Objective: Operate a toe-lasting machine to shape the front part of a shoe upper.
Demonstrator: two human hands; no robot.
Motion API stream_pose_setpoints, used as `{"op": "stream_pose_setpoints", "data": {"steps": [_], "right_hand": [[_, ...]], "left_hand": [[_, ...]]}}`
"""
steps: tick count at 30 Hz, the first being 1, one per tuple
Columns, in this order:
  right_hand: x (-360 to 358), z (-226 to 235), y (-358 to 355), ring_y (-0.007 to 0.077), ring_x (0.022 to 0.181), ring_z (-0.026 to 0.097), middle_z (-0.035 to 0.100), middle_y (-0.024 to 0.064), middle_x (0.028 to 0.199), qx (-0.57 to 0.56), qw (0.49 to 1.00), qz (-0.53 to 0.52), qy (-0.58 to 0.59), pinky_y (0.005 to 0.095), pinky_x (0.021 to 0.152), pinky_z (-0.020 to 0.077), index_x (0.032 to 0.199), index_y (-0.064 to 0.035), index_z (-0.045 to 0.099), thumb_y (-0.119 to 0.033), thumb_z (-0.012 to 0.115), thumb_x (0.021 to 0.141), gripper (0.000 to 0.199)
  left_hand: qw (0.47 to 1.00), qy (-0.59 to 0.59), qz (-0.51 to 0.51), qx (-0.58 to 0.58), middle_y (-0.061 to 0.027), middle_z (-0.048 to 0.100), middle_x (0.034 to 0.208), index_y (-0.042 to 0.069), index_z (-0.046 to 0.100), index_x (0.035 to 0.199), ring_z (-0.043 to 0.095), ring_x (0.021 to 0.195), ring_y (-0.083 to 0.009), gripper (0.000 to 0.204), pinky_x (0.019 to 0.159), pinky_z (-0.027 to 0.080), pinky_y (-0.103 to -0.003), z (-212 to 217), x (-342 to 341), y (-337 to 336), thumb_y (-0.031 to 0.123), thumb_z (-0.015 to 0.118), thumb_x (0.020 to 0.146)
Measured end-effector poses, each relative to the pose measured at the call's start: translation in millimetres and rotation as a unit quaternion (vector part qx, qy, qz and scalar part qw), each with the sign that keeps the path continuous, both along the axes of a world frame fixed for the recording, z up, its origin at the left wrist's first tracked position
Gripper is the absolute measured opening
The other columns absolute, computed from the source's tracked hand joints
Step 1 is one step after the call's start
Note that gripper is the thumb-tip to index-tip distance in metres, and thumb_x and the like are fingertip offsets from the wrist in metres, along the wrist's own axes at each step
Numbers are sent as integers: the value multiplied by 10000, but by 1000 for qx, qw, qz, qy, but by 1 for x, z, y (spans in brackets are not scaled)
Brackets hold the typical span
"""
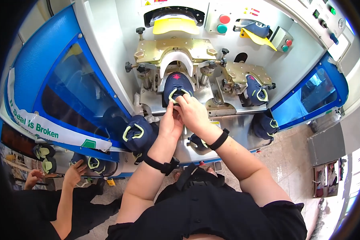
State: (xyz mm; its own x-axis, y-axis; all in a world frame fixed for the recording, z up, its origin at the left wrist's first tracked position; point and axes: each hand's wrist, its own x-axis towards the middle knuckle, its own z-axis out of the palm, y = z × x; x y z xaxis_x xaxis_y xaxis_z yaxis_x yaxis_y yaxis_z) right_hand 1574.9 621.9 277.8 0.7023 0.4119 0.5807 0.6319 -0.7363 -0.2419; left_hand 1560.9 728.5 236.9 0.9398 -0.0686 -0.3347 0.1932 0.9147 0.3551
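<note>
A navy shoe (179,81) with pale lime collar trim and a pink mark on its front sits in a machine, toe away from me. A white U-shaped pad (176,60) under a gold-coloured plate (178,47) arches around its toe. My left hand (171,122) and my right hand (193,113) meet at the shoe's near collar. Their fingers are pinched together there, the right over the left; the fingertips partly hide the collar edge.
A second navy shoe (253,90) sits in a smaller station at right. More shoes stand left (137,133) and right (264,125) on the metal ledge. A blue windowed door (70,86) flanks the left side. At lower left, a co-worker's hand (74,173) touches shoes.
</note>
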Motion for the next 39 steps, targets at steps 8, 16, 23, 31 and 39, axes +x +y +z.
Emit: {"op": "stream_pose_setpoints", "data": {"steps": [8,16,23,31,39], "right_hand": [[2,-4,13,280,820,595,545,95,868,9,1000,-3,-11,373,696,511,952,-88,537,-202,648,848,190],[-2,-6,19,293,815,597,548,101,875,23,1000,-5,-4,392,684,507,957,-84,532,-201,650,857,193],[0,-6,16,296,815,593,544,108,878,28,1000,-3,-5,397,688,512,956,-73,528,-199,651,850,205],[2,-8,11,309,829,603,562,115,908,28,999,0,23,398,704,508,988,-70,538,-193,656,854,217],[-16,2,-2,306,850,647,587,154,1017,85,994,57,26,385,718,523,1146,-47,550,-152,670,842,343]], "left_hand": [[998,41,29,23,-20,586,1011,91,576,1144,580,913,-146,328,832,494,-330,2,5,9,372,585,975],[998,41,37,17,-23,588,1014,88,579,1141,581,920,-147,320,829,497,-328,-2,5,15,358,598,970],[998,52,27,30,-11,589,997,91,578,1137,578,923,-138,320,822,497,-322,2,6,13,352,621,958],[998,49,29,37,-21,601,1009,79,577,1138,585,915,-148,330,828,508,-322,-2,8,10,341,639,948],[999,15,43,17,-95,613,1101,29,565,1167,621,993,-203,351,860,552,-360,-9,9,8,314,603,965]]}}
